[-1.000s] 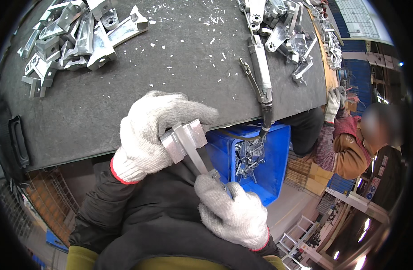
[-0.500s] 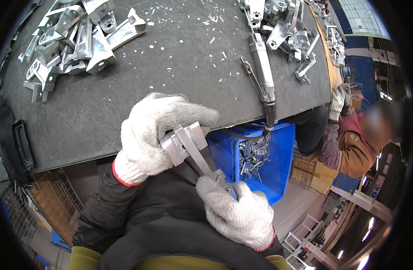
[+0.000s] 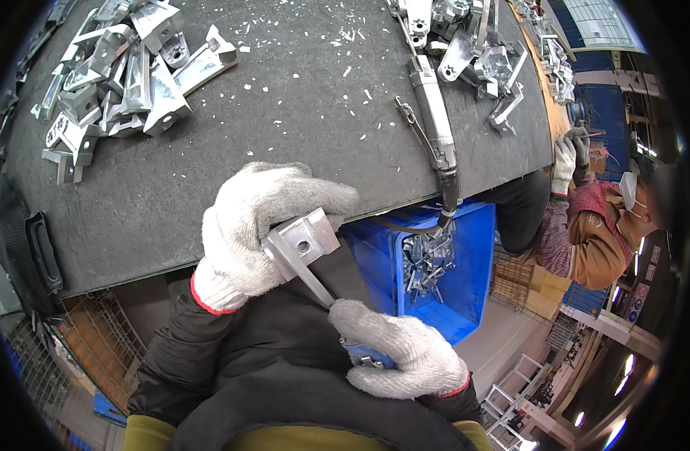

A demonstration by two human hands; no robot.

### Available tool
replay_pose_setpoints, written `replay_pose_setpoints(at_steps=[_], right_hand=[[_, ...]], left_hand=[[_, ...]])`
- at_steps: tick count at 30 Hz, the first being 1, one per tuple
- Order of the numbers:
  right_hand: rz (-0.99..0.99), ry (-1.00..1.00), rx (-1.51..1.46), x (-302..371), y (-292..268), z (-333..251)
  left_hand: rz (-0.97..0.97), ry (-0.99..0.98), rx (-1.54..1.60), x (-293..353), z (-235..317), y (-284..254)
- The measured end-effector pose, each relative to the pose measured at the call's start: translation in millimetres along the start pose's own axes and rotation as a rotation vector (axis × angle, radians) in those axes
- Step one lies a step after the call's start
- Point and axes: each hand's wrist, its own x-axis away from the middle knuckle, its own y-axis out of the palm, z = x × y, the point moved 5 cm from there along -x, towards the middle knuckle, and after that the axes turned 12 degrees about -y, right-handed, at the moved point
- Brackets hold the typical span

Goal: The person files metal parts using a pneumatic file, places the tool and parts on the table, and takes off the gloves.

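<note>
My left hand [image 3: 247, 225], in a white knit glove with a red cuff, grips a silver block-shaped metal part [image 3: 315, 234] over the table's front edge. A round hole shows in the part's upper face. My right hand [image 3: 405, 349], gloved alike, is closed round a hand tool with a long flat grey arm [image 3: 309, 279], like a narrow belt sander. That arm slants up to the part and lies against its left end. The tool's body is mostly hidden by my fingers; a bit of blue and metal shows beneath them.
Silver metal brackets are heaped on the dark table [image 3: 285, 113], in a left pile [image 3: 134, 83] and a right pile [image 3: 487, 68]. A cylindrical air tool [image 3: 435, 113] with lever and hose lies between. Below stands a blue bin [image 3: 465, 308] of metal parts. A co-worker [image 3: 593, 233] works at right.
The tool's flat arm has moved from across the middle of the metal part to its left end, baring the hole. My right hand has turned and lowered slightly.
</note>
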Motion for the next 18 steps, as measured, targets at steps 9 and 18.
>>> replay_pose_setpoints(at_steps=[9,18], right_hand=[[-0.099,0.071,0.261,5,6,-3],[0.308,0.024,1.045,6,-1,-15]], left_hand=[[0.056,-0.013,-0.012,1,0,0],[0.082,0.030,0.013,0,8,1]])
